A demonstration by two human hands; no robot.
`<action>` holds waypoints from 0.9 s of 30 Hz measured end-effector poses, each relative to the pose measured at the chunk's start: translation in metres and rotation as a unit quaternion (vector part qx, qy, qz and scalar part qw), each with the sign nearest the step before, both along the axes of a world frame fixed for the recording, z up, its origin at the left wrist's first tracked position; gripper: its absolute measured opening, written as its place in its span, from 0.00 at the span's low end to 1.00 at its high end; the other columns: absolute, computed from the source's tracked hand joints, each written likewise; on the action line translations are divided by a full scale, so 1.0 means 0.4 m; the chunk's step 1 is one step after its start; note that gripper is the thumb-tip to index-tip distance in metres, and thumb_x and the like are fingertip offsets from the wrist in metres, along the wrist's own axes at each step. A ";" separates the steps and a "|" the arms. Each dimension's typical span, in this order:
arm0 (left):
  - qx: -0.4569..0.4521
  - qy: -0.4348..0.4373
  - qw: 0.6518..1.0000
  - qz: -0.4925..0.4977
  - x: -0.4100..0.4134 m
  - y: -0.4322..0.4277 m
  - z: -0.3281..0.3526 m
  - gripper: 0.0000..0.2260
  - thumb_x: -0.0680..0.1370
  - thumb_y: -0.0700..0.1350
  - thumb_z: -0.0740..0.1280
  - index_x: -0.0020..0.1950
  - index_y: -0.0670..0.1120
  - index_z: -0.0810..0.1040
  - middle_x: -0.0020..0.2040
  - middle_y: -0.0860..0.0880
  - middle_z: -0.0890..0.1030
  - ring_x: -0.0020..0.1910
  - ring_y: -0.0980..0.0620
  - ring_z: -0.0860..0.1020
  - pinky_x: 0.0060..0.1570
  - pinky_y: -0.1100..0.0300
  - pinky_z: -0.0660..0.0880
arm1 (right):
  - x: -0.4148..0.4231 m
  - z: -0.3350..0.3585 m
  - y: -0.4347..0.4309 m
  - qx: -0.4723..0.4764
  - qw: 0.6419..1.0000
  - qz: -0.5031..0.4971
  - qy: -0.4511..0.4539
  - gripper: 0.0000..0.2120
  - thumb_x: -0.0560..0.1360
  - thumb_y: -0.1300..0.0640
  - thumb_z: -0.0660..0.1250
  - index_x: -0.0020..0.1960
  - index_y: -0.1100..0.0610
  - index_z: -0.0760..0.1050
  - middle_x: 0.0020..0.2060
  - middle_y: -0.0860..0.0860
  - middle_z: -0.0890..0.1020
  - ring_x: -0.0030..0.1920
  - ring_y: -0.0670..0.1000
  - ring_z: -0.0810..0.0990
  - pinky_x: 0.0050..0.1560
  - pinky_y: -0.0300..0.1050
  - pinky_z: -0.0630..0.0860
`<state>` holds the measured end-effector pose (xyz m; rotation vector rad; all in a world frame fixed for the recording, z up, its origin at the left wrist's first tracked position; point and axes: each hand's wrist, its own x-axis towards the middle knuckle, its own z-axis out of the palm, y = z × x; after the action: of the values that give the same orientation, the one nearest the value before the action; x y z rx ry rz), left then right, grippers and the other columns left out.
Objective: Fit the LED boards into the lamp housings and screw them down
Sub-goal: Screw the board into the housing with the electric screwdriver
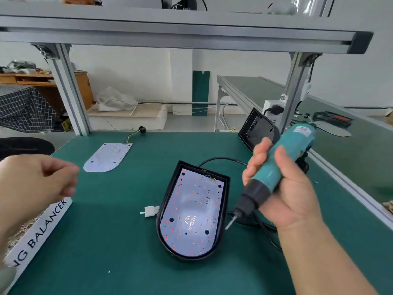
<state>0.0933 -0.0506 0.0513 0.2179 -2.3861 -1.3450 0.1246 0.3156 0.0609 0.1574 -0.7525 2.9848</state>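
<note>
A black lamp housing (225, 188) lies in the middle of the green mat with a white LED board (192, 213) seated inside it. My right hand (282, 188) grips a teal electric screwdriver (278, 167), its bit pointing down just right of the housing. My left hand (36, 184) hovers at the left edge above the mat, fingers loosely curled; whether they pinch anything I cannot tell. A second LED board (107, 157) with a wire tail lies loose at the back left. Another black housing (255, 130) leans upright at the back right.
A white connector (150, 211) lies beside the housing's left side. A black cable (221, 159) loops behind and right of it. A white box lettered "BALANCER" (40, 233) sits at the left. Aluminium frame posts (70, 92) stand at the back corners.
</note>
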 end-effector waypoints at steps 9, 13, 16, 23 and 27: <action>0.345 -0.060 0.896 -0.274 0.074 0.384 0.071 0.09 0.65 0.33 0.69 0.30 0.46 0.82 0.29 0.47 0.80 0.25 0.55 0.77 0.25 0.69 0.74 | -0.003 -0.025 -0.022 -0.002 0.991 -0.122 -0.047 0.11 0.67 0.46 0.69 0.47 0.48 0.76 0.32 0.44 0.74 0.29 0.43 0.73 0.38 0.39 0.71; 0.355 -0.067 0.897 -0.256 0.087 0.418 0.019 0.15 0.73 0.28 0.65 0.34 0.44 0.83 0.31 0.44 0.82 0.28 0.52 0.80 0.28 0.66 0.76 | -0.002 -0.029 -0.019 0.023 0.981 -0.183 -0.054 0.07 0.67 0.50 0.70 0.44 0.49 0.78 0.34 0.44 0.79 0.31 0.42 0.76 0.40 0.38 0.71; 0.335 -0.072 0.907 -0.246 0.101 0.421 -0.002 0.08 0.73 0.33 0.69 0.39 0.43 0.84 0.34 0.44 0.83 0.31 0.51 0.81 0.31 0.66 0.77 | 0.005 -0.025 -0.020 0.021 0.981 -0.191 -0.021 0.06 0.69 0.51 0.69 0.38 0.51 0.83 0.36 0.43 0.81 0.32 0.40 0.76 0.37 0.35 0.72; 0.235 -0.091 0.933 -0.255 0.123 0.454 -0.027 0.10 0.77 0.43 0.67 0.38 0.54 0.83 0.34 0.50 0.83 0.30 0.55 0.78 0.31 0.65 0.74 | 0.018 -0.009 -0.005 -0.036 0.971 -0.232 -0.050 0.07 0.71 0.53 0.69 0.40 0.50 0.71 0.30 0.43 0.73 0.26 0.41 0.70 0.32 0.35 0.68; 0.268 -0.100 0.926 -0.247 0.136 0.474 -0.030 0.10 0.77 0.42 0.68 0.35 0.47 0.83 0.34 0.48 0.84 0.29 0.54 0.79 0.30 0.66 0.75 | 0.018 -0.005 -0.004 -0.052 0.967 -0.245 -0.049 0.08 0.74 0.54 0.67 0.38 0.51 0.70 0.29 0.43 0.72 0.27 0.41 0.70 0.34 0.36 0.68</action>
<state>0.1476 0.1390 0.0393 -0.1221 -2.2567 -2.3039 0.1318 0.3138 0.0591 -0.1613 -0.5424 2.5611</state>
